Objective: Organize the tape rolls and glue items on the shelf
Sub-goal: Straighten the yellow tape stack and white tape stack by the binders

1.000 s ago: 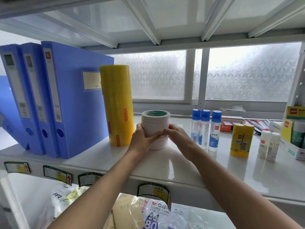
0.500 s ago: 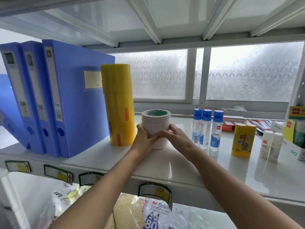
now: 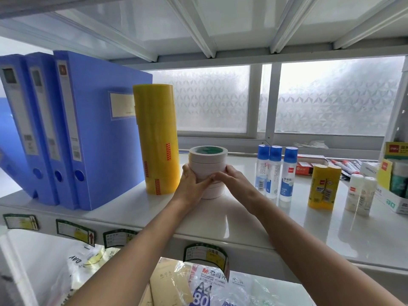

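Observation:
A stack of white tape rolls [image 3: 207, 161] with a green core stands on the white shelf [image 3: 242, 219], just right of a tall stack of yellow tape rolls [image 3: 157, 138]. My left hand [image 3: 191, 184] cups the white stack's left side and my right hand [image 3: 231, 180] wraps its front and right side, fingertips meeting in front. Three blue-capped liquid glue bottles [image 3: 273, 173] stand to the right. Further right are two yellow glue sticks [image 3: 323, 187] and two white glue sticks [image 3: 359, 194].
Three blue file boxes [image 3: 88, 129] stand at the left of the shelf. A green-and-white carton [image 3: 395, 184] sits at the far right, with red packs and pens [image 3: 344, 164] behind. A frosted window backs the shelf. Packaged paper [image 3: 205, 288] lies on the shelf below.
Both hands stay on the white tape stack; my right hand's fingers have slid further across its front. The stack sits in much the same place beside the yellow rolls.

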